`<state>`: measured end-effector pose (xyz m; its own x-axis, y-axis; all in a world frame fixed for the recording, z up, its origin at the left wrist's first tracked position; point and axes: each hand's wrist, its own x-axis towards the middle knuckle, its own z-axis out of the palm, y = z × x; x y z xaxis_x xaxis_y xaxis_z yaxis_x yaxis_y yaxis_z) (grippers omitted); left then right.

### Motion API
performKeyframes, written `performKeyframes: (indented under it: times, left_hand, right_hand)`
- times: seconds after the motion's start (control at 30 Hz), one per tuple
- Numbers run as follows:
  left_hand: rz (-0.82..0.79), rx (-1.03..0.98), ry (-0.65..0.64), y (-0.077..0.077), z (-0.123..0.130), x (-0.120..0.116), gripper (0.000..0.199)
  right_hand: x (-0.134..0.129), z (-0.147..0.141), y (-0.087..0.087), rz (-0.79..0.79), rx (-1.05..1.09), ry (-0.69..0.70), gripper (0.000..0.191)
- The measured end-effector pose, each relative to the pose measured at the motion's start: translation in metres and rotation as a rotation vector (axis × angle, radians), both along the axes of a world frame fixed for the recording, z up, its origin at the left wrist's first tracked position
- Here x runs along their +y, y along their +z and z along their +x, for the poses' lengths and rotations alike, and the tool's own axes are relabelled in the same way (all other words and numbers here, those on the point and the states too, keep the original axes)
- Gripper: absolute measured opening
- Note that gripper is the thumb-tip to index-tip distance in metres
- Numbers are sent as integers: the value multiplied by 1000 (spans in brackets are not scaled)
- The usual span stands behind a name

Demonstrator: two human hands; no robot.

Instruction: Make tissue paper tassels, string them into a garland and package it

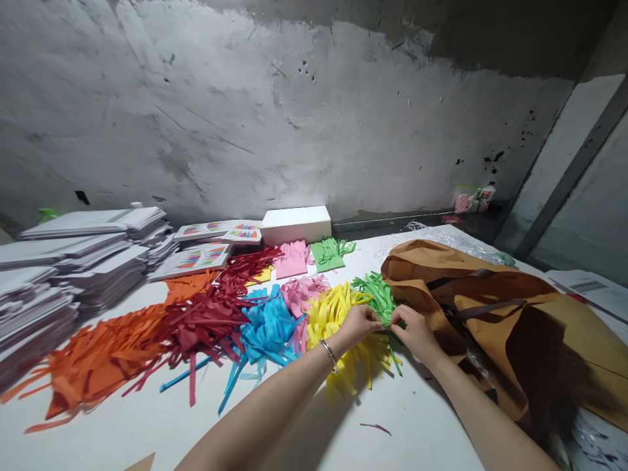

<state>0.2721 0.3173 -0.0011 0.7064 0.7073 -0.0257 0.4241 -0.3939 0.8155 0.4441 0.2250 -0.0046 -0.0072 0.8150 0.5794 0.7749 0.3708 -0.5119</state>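
Note:
My left hand (362, 324) and my right hand (413, 331) meet over the white table, fingers pinched together. Both hold green fringed strips (377, 292) that look like cut felt or fabric; the exact grip is partly hidden by my fingers. Beneath my left hand and wrist lies a heap of yellow fringed strips (328, 306). Further left are blue fringed strips (271, 325), pink ones (300, 293), dark red ones (206, 320) and orange ones (110, 350). A brown fabric bag (520, 327) lies crumpled just right of my right hand.
Stacks of white sheets or packets (93, 261) fill the left side. Behind the strips stand a white box (297, 224), printed packets (193, 260) and folded pink (290, 260) and green pieces (331, 255). Clear plastic (444, 243) lies behind the bag. A grey wall (294, 118) rises beyond.

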Motion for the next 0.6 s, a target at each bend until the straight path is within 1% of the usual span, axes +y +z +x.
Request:
performKeyframes:
  times: [0.17, 0.27, 0.43, 0.6]
  left_hand:
    - [-53, -43, -78, 5, -9, 4, 22]
    - [-58, -56, -100, 9, -13, 5, 22]
    - [-46, -39, -89, 11, -11, 5, 22]
    - [-29, -23, -47, 9, -7, 1, 23]
  right_hand:
    - [0, 2, -1, -29, 23, -5, 23]
    - [1, 3, -1, -46, 41, -11, 25]
    - [-1, 1, 3, -81, 57, -35, 28]
    - [-4, -9, 3, -152, 71, -113, 30]
